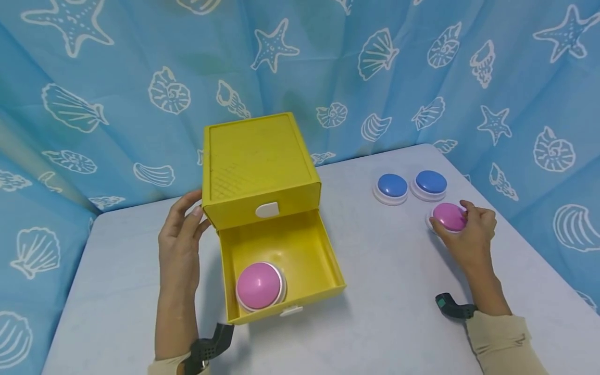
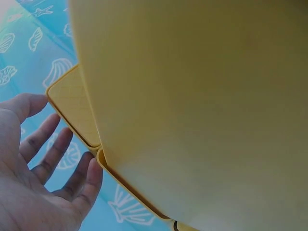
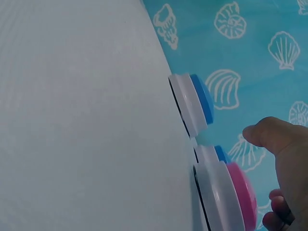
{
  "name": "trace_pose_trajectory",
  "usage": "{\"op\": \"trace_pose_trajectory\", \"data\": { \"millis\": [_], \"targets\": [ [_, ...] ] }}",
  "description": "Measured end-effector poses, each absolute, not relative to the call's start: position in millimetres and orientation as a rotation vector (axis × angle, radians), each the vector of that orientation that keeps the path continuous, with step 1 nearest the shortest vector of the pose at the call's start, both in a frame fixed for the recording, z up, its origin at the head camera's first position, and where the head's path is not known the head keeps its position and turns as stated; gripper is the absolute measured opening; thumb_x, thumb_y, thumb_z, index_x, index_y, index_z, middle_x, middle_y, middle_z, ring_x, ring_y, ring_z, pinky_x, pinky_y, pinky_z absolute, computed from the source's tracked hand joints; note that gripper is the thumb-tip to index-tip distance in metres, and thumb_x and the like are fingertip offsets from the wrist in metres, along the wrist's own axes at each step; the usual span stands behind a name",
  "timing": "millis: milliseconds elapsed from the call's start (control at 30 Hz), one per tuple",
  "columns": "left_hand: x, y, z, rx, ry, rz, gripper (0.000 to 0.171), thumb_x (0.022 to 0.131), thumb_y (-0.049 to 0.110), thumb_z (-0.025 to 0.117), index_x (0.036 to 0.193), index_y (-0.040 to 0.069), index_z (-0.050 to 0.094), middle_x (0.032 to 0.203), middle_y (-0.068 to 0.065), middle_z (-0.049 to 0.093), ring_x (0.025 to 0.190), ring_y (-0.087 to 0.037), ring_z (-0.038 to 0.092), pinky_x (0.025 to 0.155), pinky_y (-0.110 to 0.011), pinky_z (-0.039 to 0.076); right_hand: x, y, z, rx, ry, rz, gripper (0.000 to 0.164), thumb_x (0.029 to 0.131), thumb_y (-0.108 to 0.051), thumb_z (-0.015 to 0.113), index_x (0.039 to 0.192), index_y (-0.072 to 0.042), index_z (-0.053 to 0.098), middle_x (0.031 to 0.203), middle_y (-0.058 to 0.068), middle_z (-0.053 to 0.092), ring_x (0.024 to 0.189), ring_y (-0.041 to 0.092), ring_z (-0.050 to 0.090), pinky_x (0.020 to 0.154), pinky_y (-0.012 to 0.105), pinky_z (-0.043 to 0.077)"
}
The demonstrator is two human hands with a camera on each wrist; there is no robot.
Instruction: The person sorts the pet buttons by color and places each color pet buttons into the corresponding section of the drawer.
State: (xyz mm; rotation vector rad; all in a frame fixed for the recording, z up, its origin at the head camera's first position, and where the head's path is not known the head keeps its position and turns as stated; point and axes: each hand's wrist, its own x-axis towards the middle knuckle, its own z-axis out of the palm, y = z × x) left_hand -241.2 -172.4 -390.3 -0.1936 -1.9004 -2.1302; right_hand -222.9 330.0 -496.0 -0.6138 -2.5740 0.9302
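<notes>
Spreading the right hand (image 1: 472,228) around 1 pink button (image 1: 450,216) on the tabletop (image 1: 389,291), near the right-hand edge, without gripping: in the right wrist view, leaves visible gaps beside thumb (image 3: 276,134) and fingers (image 3: 279,211). Could go wrong by pinching only the smooth, rounded dome (image 3: 243,192) rather than the white base (image 3: 216,197), and so lose hold of it. By bringing thumb and fingers in unevenly, could shove the button sideways towards that edge, or into the 2 blue buttons (image 1: 392,186) standing just beyond.

Meanwhile, rests the left hand (image 1: 180,242), with loosely extended fingers and nothing in its grasp, against the left side of the yellow drawer unit (image 1: 258,156). Could skid or twist the unit by pushing harder on that side alone; could leave it free to slide by letting go while knocking the pulled-out lower drawer (image 1: 304,255). Shows another pink button (image 1: 259,285) in the front left corner of that drawer. By dropping more weight so far forward, may tip the unit or sag the drawer. By pushing the drawer in, may jam that button against the upper section (image 1: 300,200) if too tall to pass; cannot tell the clearance from here
</notes>
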Motion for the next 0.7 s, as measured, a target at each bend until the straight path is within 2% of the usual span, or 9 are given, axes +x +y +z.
{"op": "trace_pose_trajectory", "data": {
  "millis": [267,700],
  "targets": [
    [-238,-171,-387,-0.224,-1.862,-2.161,0.038,0.091,0.025,0.059,0.125,0.010,0.054,0.132,-0.007,0.047,0.117,-0.026,0.046,0.096,-0.033,0.043,-222,345,-502,-0.728,-2.623,0.918,0.098,0.076,-0.059,0.061,0.146,-0.005,0.017,0.126,0.023,0.020,0.118,0.038,0.021,0.083,0.060,0.036],
    [-239,-170,-389,-0.214,-1.869,-2.156,0.039,0.090,0.027,0.059,0.125,0.011,0.055,0.131,-0.007,0.047,0.117,-0.025,0.046,0.096,-0.031,0.043,-219,349,-513,-0.784,-2.672,0.964,0.101,0.075,-0.063,0.059,0.146,-0.004,0.016,0.129,0.026,0.018,0.118,0.043,0.020,0.083,0.063,0.036]
  ]
}}
